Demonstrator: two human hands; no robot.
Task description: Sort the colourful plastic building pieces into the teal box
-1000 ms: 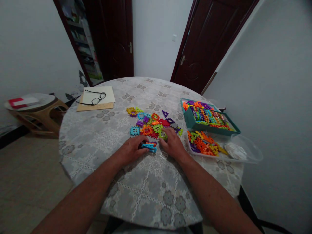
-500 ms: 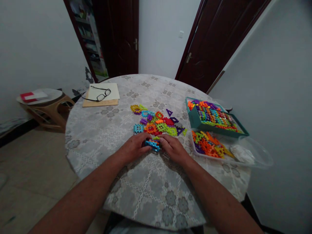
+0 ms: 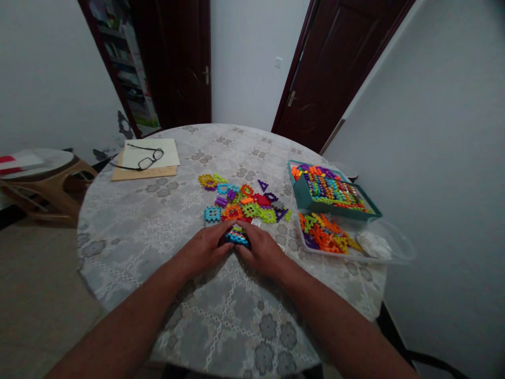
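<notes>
Both hands meet near the middle of the table [image 3: 221, 316] around a small bunch of blue and multicoloured plastic pieces [image 3: 237, 237]. My left hand [image 3: 205, 248] holds the bunch from the left, fingers and thumb closed on it. From the right, my right hand [image 3: 261, 247] grips the same bunch, its fingertips near the left ones. Just beyond the hands lies a loose pile of interlocking pieces, with a light blue square [image 3: 213, 213], an orange one [image 3: 232, 212], green ones [image 3: 268, 216] and a purple triangle [image 3: 262, 185].
On the right are a teal box [image 3: 335, 205] of sorted pieces and a clear plastic tray [image 3: 325, 252] with orange and yellow pieces and a white bag [image 3: 374, 245]. Black glasses [image 3: 145, 162] rest on paper [image 3: 169, 150] at the back left. A stool [image 3: 59, 184] stands left.
My right hand has closed in over the bunch, and the hands are nearer together. The blue pieces are turned and more covered. The whole view has shifted, with the table further left.
</notes>
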